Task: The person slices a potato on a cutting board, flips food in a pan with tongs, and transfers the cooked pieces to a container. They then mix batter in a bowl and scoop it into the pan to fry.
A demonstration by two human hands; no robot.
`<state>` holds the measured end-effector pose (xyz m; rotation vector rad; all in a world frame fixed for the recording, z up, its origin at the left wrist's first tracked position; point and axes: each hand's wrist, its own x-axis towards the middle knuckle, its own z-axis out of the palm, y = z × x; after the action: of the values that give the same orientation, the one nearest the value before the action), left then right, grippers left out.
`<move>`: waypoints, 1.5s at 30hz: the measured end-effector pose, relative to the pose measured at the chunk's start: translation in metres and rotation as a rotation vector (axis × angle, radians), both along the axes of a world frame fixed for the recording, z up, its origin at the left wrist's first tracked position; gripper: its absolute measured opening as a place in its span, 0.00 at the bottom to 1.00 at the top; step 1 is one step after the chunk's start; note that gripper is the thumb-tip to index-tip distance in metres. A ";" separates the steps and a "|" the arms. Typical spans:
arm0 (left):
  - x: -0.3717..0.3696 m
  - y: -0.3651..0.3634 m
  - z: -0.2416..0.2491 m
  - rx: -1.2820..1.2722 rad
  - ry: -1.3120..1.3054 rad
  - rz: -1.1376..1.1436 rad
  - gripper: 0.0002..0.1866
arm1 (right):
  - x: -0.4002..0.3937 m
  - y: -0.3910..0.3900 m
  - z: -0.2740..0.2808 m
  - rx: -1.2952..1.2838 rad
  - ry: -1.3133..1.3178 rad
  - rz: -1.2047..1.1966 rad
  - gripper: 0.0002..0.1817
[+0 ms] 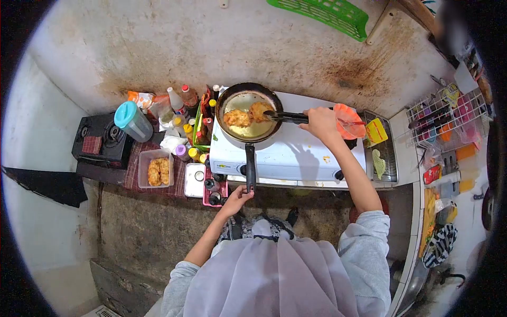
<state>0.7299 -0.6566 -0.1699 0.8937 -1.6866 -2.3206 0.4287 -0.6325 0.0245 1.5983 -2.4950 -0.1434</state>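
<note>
A dark frying pan (228,137) with oil sits on the left side of the white gas stove (296,158). Two golden-brown fried pieces lie in it: one fried piece (237,118) on the left, another fried piece (259,112) on the right. My right hand (320,124) is closed around black tongs (289,117), whose tips touch the right-hand piece. With closed fingers, my left hand (236,202) holds the end of the pan's black handle (250,168). Right of the pan, a red-orange plastic bowl (348,122) is partly behind my right hand.
A clear container (141,171) of fried pieces stands left, near a turquoise-lidded pitcher (138,127) and a black stove (97,138). Several bottles (188,98) crowd beside the pan. A pink basket (222,196) sits by the stove's front-left corner. Right are a sink (390,158) and dish rack (443,119).
</note>
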 end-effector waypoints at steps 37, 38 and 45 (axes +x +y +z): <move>0.001 0.002 0.001 0.022 -0.013 0.029 0.18 | 0.040 0.021 -0.026 -0.146 -0.212 -0.175 0.17; 0.001 0.007 0.000 0.020 -0.013 -0.006 0.18 | 0.041 0.026 -0.027 -0.151 -0.210 -0.210 0.17; -0.027 0.042 0.085 -0.357 0.216 0.293 0.12 | 0.049 0.084 -0.054 -0.595 -0.619 -0.310 0.33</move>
<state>0.7030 -0.6148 -0.0854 0.7306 -1.6749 -1.7830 0.4779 -0.5480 -0.0291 1.1033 -2.7856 1.1006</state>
